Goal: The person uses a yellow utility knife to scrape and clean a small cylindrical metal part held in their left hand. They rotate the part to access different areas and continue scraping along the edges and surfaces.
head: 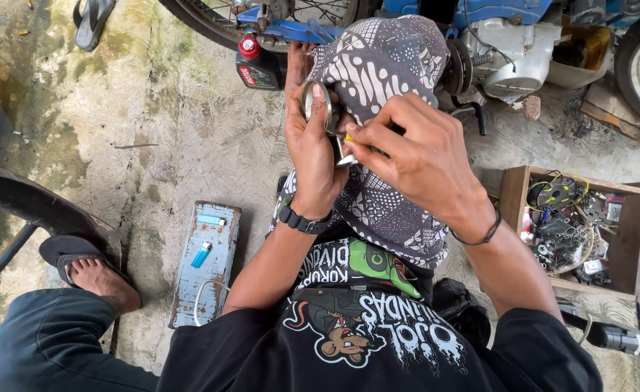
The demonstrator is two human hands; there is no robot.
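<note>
Grey concrete floor [175, 138] is wet and stained on the left side. A foot in a black sandal [91, 272] rests there, next to a flat blue metal box [207, 261] with a small blue lighter [201, 254] lying on it. Further up, a black oil bottle with a red cap [256, 65] stands near the motorbike wheel [262, 18].

In the middle, the left hand [313, 149] is wrapped around a round shiny metal ring part [318, 101], held up over a knee in patterned cloth [385, 65]. The right hand [414, 152] pinches something small with a bit of yellow [348, 137], pressed against the part. What it is, I cannot tell.

I think the best way is to hold the ring very still with the left hand, and move the small thing slowly and softly. Keep it over the lap, so a dropped bit does not roll away.

On the right is the bike engine [509, 54], and a wooden box of wires and little metal bits [574, 225] sits on the floor.
</note>
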